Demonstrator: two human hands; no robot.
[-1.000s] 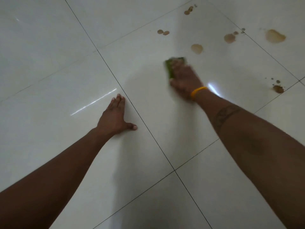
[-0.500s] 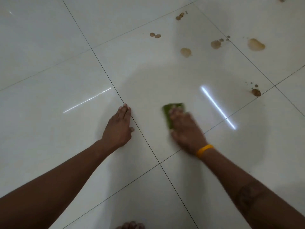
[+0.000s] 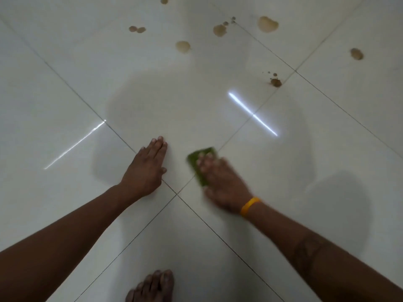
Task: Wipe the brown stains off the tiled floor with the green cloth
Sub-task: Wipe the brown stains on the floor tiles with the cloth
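Floor: white glossy tiled floor (image 3: 54, 94) with thin dark grout lines; four tiles meet at a joint just below and between the two hands.
Reflections: one bright streak of light (image 3: 74, 144) on the tile left of the left hand, another (image 3: 253, 114) beyond the right hand, crossing a grout line.
Left hand: left hand (image 3: 146, 168) lies flat, palm down, fingers straight and together, thumb tucked toward the right; it rests on the floor over a grout line and holds nothing.
Foot: bare foot (image 3: 152, 286) at the lower edge, toes pointing up the frame, below the tile joint.
Green cloth: green cloth (image 3: 200, 164) lies on the floor just right of the left hand, apart from it, and straddles a grout line; its far and left edges show past the fingers.
Right hand: right hand (image 3: 222, 184), motion-blurred, presses down on the green cloth with spread fingers; whether they curl round its edge cannot be told.
Wristband: yellow band (image 3: 249, 205) on the right wrist.
Brown stains: brown stains (image 3: 183, 46) scattered across the far tiles, well beyond both hands and the cloth; a darker speckled patch (image 3: 275, 82) sits by a grout line at upper right.
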